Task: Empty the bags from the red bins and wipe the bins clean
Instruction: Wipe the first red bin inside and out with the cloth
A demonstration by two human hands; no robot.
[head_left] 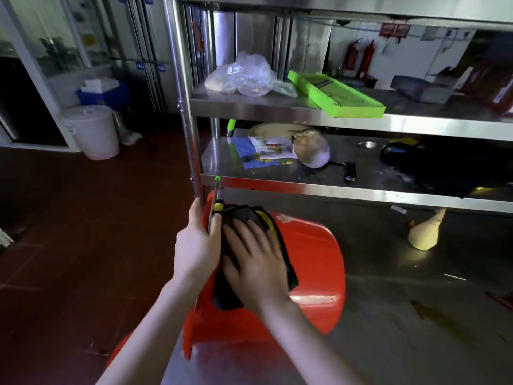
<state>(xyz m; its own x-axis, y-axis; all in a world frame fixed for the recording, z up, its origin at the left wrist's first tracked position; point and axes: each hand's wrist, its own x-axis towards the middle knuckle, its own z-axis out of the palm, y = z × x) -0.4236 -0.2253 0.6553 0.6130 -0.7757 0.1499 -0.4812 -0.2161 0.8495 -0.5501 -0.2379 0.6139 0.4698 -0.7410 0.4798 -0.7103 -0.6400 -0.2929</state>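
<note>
The red bin (311,259) lies on its side on the counter (416,287), long axis running left to right, with the left hand (197,245) curled round its left end and the right hand (255,262), fingers flat, pressing a dark cloth (244,213) onto its upturned wall.

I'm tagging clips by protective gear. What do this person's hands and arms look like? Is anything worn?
Both are bare. The left hand and right hand wear no gloves, and no ring, watch or bracelet shows. The forearms are uncovered down to the frame's lower edge; no sleeve is in view.
</note>
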